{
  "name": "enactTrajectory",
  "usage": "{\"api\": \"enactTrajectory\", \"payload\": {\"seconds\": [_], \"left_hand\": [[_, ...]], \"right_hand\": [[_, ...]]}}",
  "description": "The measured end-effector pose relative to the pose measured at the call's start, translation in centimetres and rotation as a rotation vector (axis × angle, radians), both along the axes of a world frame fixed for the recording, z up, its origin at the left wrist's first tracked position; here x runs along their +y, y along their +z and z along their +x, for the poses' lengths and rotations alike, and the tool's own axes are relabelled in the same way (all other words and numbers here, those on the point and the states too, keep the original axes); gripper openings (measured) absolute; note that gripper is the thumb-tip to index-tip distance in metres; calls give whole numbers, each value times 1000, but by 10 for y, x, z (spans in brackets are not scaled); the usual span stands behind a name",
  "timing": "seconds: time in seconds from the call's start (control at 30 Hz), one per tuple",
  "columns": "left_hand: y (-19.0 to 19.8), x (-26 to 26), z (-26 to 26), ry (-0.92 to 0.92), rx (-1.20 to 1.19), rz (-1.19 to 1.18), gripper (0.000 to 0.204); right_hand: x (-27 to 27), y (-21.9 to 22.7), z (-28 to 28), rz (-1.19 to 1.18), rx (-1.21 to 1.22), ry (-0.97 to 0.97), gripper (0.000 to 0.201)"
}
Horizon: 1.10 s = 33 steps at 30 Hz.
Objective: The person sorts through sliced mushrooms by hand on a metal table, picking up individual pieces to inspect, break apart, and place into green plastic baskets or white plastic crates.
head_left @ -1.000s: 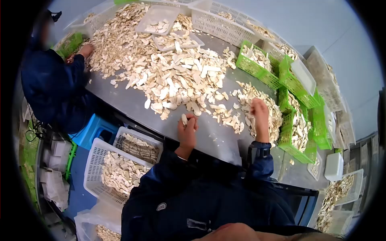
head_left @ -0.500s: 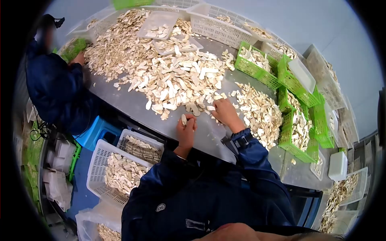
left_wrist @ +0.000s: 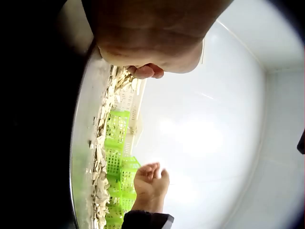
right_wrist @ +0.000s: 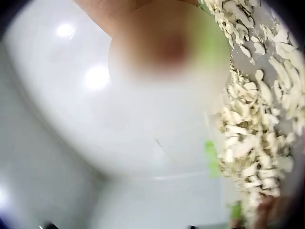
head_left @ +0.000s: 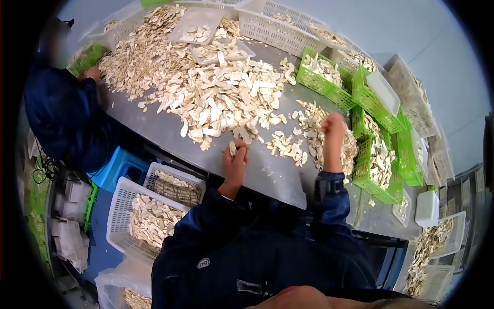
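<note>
A big heap of pale, dried mushroom slices (head_left: 226, 92) covers the metal table (head_left: 198, 159). At its near edge my left hand (head_left: 235, 167) holds a mushroom slice (head_left: 232, 149) upright between thumb and fingers. In the left wrist view the palm hides that slice. My right hand (head_left: 334, 135) is raised over a smaller pile of slices (head_left: 314, 126) on the right. Its fingers are loosely bent, and no slice shows in them in the left wrist view. A small cluster of slices (head_left: 284, 147) lies between the two hands.
Green baskets (head_left: 378, 170) of slices line the right side. White crates (head_left: 278, 31) stand along the back, and clear trays (head_left: 198, 26) sit on the heap. Another person (head_left: 67, 113) works at the left end. White baskets (head_left: 121, 216) of slices stand below the table's left edge.
My right hand went left to the slices by the main heap, then back right over the smaller pile. My left hand stays in place with its slice.
</note>
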<state>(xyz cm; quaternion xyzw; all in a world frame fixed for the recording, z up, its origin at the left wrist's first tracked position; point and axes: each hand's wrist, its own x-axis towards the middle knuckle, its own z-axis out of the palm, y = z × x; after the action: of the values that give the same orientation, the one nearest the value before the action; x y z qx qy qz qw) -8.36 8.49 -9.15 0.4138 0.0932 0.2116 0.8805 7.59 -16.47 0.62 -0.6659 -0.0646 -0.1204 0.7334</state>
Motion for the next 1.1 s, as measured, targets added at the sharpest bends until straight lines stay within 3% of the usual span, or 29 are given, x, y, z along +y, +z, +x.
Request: {"api": "enactTrajectory", "payload": {"seconds": [0.07, 0.1, 0.13, 0.17, 0.33, 0.47, 0.57, 0.67, 0.7, 0.73, 0.87, 0.97, 1.07, 1.1], "left_hand": [[-1, 2, -3, -4, 16, 47, 4], [-2, 2, -4, 2, 19, 31, 4], [-2, 1, -3, 10, 20, 15, 4], [-2, 0, -2, 19, 20, -1, 4], [3, -1, -3, 26, 13, 67, 4], [6, 1, -3, 3, -5, 77, 5], [3, 1, -1, -30, -7, 26, 4], [0, -1, 0, -2, -31, -9, 4], [-2, 0, 0, -6, -28, 0, 4], [-3, 1, 0, -9, -25, 11, 4], [1, -1, -1, 42, -21, -7, 5], [8, 4, -5, -55, 50, 26, 10], [9, 11, -5, -181, 6, -92, 19], [11, 11, -7, -176, 36, -116, 20]], "right_hand": [[49, -11, -7, -553, 62, 306, 25], [80, 0, -24, -759, -143, 398, 23], [106, 6, -31, -901, -196, 412, 23], [114, -23, -16, -1035, -588, 386, 25], [151, -59, 5, -1153, -765, 347, 22], [134, -45, -7, -1114, -417, 440, 21], [111, -31, -15, -997, -57, 506, 26], [96, -21, -19, -795, 121, 581, 26], [95, -13, -23, -727, 208, 622, 29], [92, -11, -24, -657, 260, 651, 47], [86, -22, -30, -516, 252, 620, 56], [88, -21, -38, -517, 248, 684, 53], [103, -4, -55, -386, 299, 928, 42], [109, -2, -56, -491, 216, 874, 37]]}}
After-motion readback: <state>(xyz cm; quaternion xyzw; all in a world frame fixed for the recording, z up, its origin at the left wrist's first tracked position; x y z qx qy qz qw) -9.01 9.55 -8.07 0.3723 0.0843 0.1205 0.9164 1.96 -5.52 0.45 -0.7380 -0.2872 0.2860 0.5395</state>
